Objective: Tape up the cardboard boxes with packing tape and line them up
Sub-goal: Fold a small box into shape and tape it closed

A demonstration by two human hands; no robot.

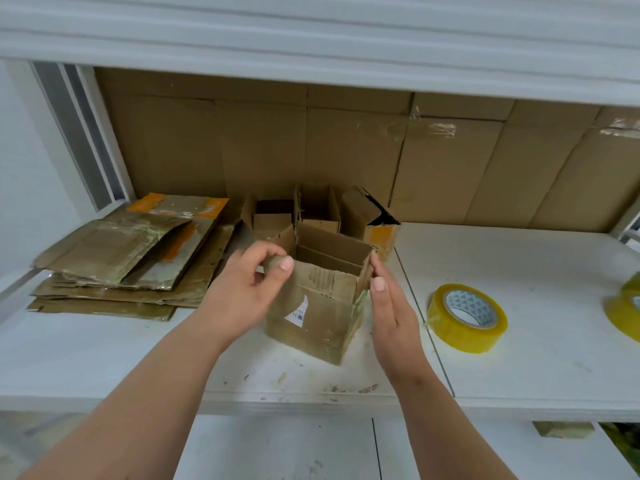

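Both hands are at the box [318, 299] on the shelf [519, 358]: my left hand [242, 289] pinches its near-left flap, my right hand [391, 306] lies flat, fingers straight, against its right side. I judge I'm still folding flaps, so the next move is closing them, then reaching right for the tape [467, 317]. Inside I see only cardboard. Beyond my hands three more boxes [318, 209] stand open, contents hidden.

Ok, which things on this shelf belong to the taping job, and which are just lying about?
Job:
open box, gripped by left hand, right hand flat against it
tape roll
erected boxes behind
flattened boxes

Lying about:
cardboard sheets lining the back
second tape roll at the right edge
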